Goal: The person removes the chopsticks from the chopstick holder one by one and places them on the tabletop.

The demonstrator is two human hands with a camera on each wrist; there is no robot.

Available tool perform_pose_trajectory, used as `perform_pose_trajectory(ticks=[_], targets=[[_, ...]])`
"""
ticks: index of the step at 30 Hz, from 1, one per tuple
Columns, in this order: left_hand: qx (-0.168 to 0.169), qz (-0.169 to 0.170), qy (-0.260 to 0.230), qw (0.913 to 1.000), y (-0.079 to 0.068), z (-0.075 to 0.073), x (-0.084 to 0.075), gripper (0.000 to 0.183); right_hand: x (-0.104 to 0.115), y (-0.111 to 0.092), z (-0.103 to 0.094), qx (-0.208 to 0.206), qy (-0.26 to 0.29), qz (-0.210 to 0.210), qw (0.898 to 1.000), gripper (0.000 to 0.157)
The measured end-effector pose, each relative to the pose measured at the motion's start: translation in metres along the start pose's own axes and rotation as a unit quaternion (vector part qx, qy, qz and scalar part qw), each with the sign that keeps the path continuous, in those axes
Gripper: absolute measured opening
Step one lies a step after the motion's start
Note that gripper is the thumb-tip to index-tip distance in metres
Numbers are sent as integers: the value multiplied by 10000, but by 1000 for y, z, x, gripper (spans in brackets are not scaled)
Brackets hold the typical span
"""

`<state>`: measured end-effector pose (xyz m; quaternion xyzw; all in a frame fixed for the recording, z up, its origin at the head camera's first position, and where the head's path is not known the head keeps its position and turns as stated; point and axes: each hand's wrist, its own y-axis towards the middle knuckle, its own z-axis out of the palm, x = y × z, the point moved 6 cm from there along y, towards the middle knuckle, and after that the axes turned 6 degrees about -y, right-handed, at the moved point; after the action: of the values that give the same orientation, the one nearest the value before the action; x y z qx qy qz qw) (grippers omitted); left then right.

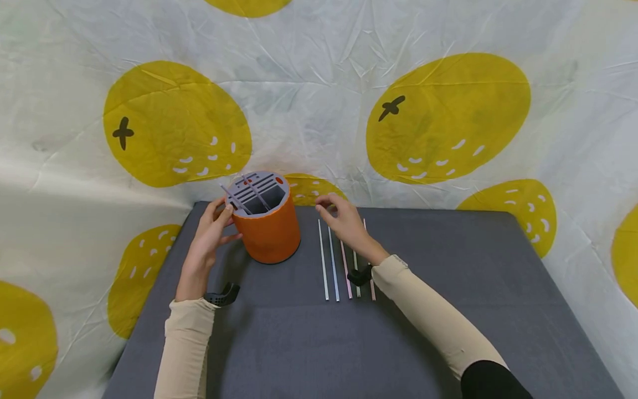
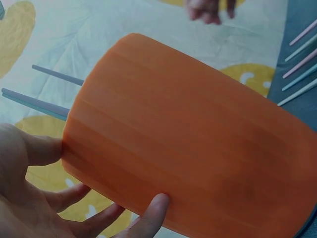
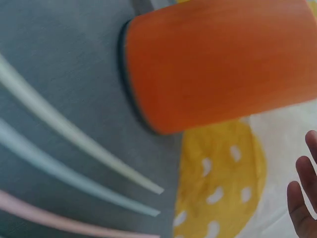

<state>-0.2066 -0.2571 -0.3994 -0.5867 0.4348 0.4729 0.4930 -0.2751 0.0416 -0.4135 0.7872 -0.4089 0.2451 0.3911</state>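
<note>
An orange utensil holder [image 1: 269,235] stands upright at the table's back left, with a slotted grey top insert [image 1: 271,197]. Slim chopsticks [image 2: 37,104] lean out of its opening. My left hand [image 1: 206,235] touches the holder's left side, thumb near the rim and the other fingers spread along the wall. To the right of the holder, my right hand [image 1: 344,221] hovers above the table with loosely bent fingers and nothing visible in them. Beneath it, several pastel chopsticks [image 1: 323,263] lie side by side; the hand and wrist partly cover some.
A dark grey cloth covers the table [image 1: 309,349]. Behind it hangs a white sheet [image 1: 309,122] printed with yellow fruit shapes. Each wrist wears a black band [image 1: 224,295].
</note>
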Motion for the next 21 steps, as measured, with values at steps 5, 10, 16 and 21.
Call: perform_pose_trajectory(ticks=[5,10,16,21], targets=[[-32,-25,-28,10000,1,1,1,66,32,18,7,-45,-212,-487,9986,20],[-19,-22,-36,10000,0,0,1,65,62,31,17,-196,-317,-965,9946,22],[-31,-6,-11,10000,-1,-1,1,65,88,45,33,-268,-579,-1337,9890,25],[-57,21,3,10000,-3,-2,1,66,101,55,47,-172,-1041,-1352,9852,28]])
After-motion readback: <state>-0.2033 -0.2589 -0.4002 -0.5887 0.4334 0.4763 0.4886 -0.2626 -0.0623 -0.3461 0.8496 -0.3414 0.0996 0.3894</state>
